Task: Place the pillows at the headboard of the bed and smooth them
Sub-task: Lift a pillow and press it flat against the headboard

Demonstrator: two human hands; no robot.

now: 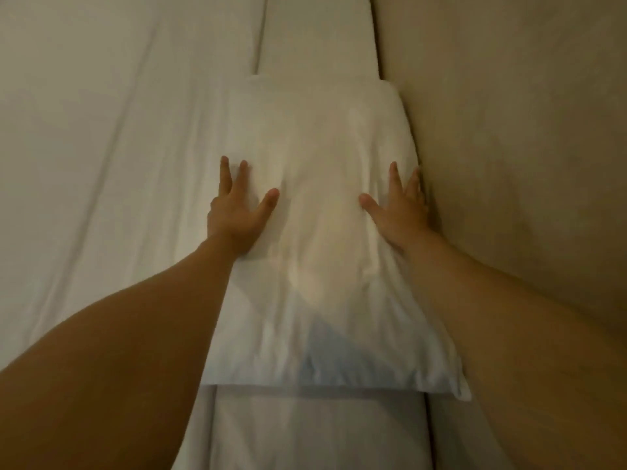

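Pillow (322,205) lying lengthwise along the headboard (509,130), running away from both hands; left hand (237,215) and right hand (400,212) pressing flat, fingers (224,174) splayed wide, holding nothing.

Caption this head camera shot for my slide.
Both hands, left hand and right hand, press flat on white pillow beside headboard.

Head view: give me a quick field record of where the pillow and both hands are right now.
pillow: white pillow lying flat on the bed sheet, its right edge against the beige headboard
left hand: left hand open, palm flat on the pillow's left side
right hand: right hand open, flat on the pillow's right side, fingers by the headboard
surface: creases visible in the pillowcase
other pillows: cannot tell
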